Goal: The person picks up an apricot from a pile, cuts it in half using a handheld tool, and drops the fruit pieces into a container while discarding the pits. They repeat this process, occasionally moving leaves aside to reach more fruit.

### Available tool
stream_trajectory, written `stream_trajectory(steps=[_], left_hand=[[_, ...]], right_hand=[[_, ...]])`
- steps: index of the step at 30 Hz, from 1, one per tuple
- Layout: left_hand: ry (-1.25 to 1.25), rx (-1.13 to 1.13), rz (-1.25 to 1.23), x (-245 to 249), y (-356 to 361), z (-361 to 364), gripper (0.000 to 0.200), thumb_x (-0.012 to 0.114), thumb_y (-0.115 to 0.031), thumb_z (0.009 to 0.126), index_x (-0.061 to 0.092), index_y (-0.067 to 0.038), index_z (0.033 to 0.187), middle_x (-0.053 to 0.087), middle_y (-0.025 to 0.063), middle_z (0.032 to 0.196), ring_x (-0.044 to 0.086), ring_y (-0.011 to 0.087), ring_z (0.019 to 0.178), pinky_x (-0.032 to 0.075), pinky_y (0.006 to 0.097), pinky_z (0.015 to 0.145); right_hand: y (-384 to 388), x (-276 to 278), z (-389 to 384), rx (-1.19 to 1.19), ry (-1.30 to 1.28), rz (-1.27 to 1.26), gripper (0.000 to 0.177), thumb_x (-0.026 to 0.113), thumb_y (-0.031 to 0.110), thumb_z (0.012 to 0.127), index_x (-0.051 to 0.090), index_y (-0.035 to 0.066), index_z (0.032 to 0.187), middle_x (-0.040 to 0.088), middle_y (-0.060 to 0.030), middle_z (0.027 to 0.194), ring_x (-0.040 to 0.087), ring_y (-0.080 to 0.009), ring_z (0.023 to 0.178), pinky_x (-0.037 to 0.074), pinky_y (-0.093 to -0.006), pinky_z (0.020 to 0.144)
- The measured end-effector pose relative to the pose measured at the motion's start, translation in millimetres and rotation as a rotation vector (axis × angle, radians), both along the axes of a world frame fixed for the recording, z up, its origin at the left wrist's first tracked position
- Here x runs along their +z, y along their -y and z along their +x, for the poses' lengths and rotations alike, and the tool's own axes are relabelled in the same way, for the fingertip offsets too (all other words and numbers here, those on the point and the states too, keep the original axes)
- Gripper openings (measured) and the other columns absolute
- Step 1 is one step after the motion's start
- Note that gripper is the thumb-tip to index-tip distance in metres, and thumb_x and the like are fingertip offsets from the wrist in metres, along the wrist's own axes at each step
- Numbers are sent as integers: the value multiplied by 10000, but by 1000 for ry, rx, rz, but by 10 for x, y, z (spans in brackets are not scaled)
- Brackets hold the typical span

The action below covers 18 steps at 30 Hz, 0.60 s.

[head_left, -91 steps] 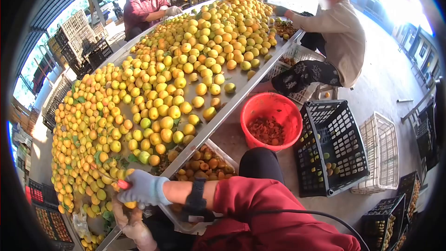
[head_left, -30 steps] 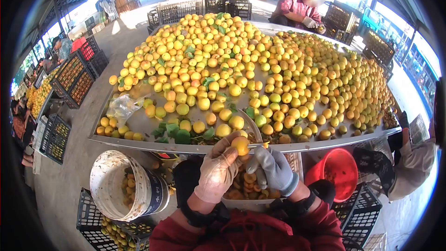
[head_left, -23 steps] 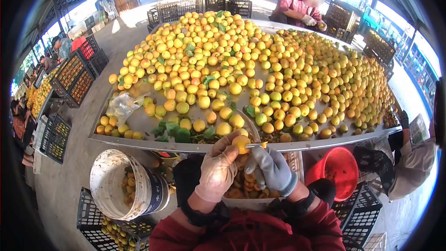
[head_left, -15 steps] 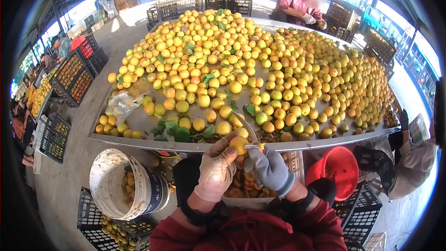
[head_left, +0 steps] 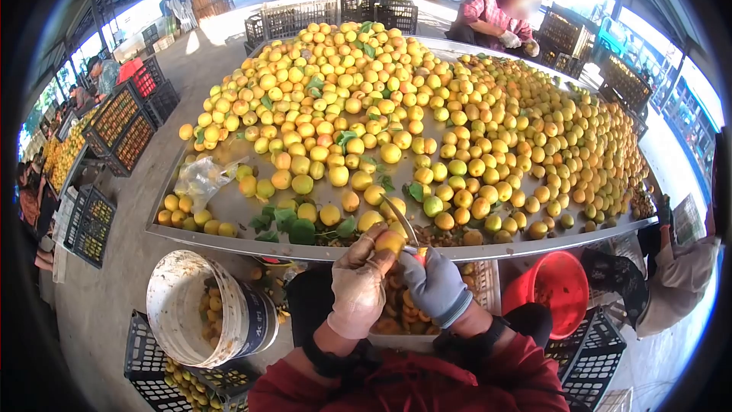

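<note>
My left hand [head_left: 358, 290], in a pale worn glove, pinches a yellow apricot [head_left: 391, 242] between thumb and fingers. Close beside it, my right hand [head_left: 437, 285], in a grey glove, is closed around a small knife [head_left: 400, 217] with a curved blade pointing up and away from me. The lower end of the blade is right at the apricot; an orange-pink patch shows by my right thumb. Both hands are just in front of the metal table's near edge [head_left: 252, 246]. Below them stands a crate [head_left: 488, 282] with cut apricot pieces [head_left: 404, 313] in it.
A large heap of apricots [head_left: 335, 99] covers much of the table, with leaves [head_left: 302, 231] and a clear plastic bag [head_left: 202, 181]. A white bucket [head_left: 164, 297] stands left, a red bucket [head_left: 560, 290] right. Another person [head_left: 496, 19] works across the table.
The apricot has turned in my left hand and sits slightly lower. My right hand and the knife have shifted slightly. The whole view has moved a little.
</note>
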<state>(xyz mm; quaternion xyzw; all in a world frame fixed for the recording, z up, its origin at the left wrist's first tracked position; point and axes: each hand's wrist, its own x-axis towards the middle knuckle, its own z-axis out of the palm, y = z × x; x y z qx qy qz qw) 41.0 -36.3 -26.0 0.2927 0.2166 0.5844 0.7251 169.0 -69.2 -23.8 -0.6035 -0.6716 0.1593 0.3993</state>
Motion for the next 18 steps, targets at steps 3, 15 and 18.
stream_trajectory(steps=[3,15,18], left_hand=[[-17,17,-40,15,-45,7,369,517,106,821,499,70,1187,571,98,1112,558,157,1001,453,250,895],[-723,256,419,6,-290,-32,391,564,130,758,559,-7,1124,589,31,1004,568,109,790,485,229,665],[-403,106,186,101,-282,-137,409,581,123,750,550,-3,1138,592,60,1058,595,153,873,507,260,707]], right_hand=[[-40,107,-22,-50,-43,-110,325,532,327,867,532,2,861,586,-222,662,583,-401,630,468,-460,531],[-287,169,326,-336,520,-195,354,531,364,847,515,10,856,604,-188,649,607,-356,595,477,-451,528],[-229,252,501,-300,336,-169,361,520,346,851,515,-8,923,610,-208,685,603,-378,625,483,-456,559]])
